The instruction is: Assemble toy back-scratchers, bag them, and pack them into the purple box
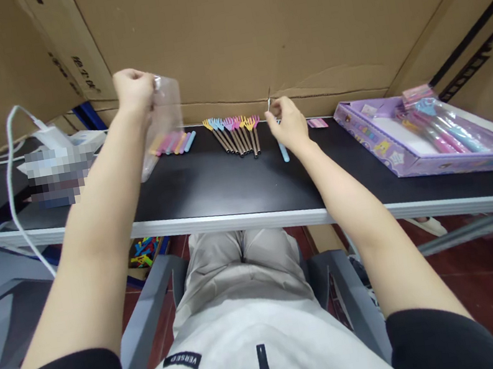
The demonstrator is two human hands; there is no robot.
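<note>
Raised at the left, my left hand (135, 90) is closed on the top edge of a clear plastic bag (170, 106), which hangs over the table. Behind the bag's lower part lie several pastel tubes (180, 142) in a row. My right hand (289, 124) is closed, fingertips pinching a thin pointed metal piece (269, 102). A light blue rod (284, 150) shows below this hand; whether it joins the metal piece I cannot tell. Between my hands lie several small hand-shaped back scratchers (235, 133) with coloured claws and metal shafts, side by side.
A purple display box (390, 151) with bagged pink and blue items (448, 129) stands on the black table (238, 189) at the right. A pink card (317, 123) lies near the back. At left are a white charger (52, 138) and its cable. Cardboard walls (277, 28) rise behind.
</note>
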